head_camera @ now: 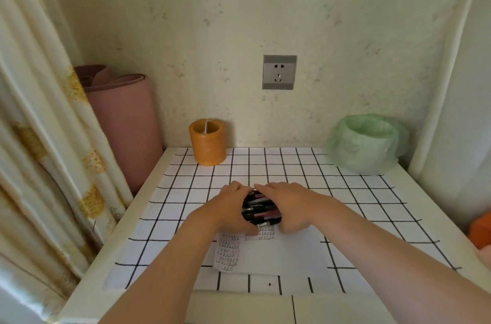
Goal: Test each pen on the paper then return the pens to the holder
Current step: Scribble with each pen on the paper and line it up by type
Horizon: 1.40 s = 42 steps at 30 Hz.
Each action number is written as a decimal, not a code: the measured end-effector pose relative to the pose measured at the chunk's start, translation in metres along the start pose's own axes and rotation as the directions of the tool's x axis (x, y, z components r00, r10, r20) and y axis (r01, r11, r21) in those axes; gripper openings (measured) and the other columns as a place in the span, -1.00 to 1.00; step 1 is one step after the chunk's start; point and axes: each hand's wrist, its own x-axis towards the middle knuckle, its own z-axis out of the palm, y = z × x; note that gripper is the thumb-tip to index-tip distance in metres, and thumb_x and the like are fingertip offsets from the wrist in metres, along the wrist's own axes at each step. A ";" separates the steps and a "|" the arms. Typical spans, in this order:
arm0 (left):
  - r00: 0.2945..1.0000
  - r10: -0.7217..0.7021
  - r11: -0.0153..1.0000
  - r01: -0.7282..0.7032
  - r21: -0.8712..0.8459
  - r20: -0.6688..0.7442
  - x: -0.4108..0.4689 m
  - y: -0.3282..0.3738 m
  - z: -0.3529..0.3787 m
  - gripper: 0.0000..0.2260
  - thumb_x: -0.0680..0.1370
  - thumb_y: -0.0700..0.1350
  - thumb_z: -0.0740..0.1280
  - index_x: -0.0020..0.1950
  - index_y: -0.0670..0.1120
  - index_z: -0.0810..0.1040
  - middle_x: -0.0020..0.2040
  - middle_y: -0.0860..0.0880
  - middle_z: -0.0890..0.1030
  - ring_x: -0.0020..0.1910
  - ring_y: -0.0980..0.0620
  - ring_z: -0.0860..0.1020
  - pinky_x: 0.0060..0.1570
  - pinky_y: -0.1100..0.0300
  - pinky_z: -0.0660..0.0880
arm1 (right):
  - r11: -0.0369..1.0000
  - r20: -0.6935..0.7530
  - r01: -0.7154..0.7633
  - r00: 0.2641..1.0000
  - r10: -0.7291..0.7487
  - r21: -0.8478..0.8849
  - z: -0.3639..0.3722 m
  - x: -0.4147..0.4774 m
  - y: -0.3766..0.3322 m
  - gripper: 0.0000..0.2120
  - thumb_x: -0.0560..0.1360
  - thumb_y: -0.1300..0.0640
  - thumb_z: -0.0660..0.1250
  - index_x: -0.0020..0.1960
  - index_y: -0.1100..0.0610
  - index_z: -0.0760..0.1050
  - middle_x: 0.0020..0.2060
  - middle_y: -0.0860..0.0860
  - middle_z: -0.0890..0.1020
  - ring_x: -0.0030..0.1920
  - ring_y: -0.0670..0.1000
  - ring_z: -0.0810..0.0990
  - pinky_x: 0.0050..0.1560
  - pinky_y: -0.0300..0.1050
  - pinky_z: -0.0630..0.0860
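Observation:
A bundle of several dark and red pens lies crosswise at the far edge of a white paper on the gridded table. My left hand cups the bundle's left end and my right hand cups its right end, both closed around the pens. The paper carries rows of small written marks at its left and top. An orange cylindrical holder stands at the back of the table, well beyond both hands, with one thin white stick in it.
The white table has a black grid pattern. A bin lined with a green plastic bag stands at the back right. A rolled pink mat and a curtain lie to the left. An orange object sits at the right edge.

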 end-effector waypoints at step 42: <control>0.868 0.330 0.936 -0.351 0.011 -0.373 -0.044 0.046 0.004 -0.84 0.55 0.09 0.32 -0.01 0.08 0.65 -0.08 0.16 0.63 -0.12 0.17 0.58 -0.08 0.07 0.56 | 0.985 -0.280 -0.170 0.947 0.160 -0.012 -0.007 0.005 0.028 -0.65 0.47 0.22 0.27 0.24 0.04 0.35 0.02 0.05 0.60 -0.04 0.14 0.57 -0.20 -0.06 0.37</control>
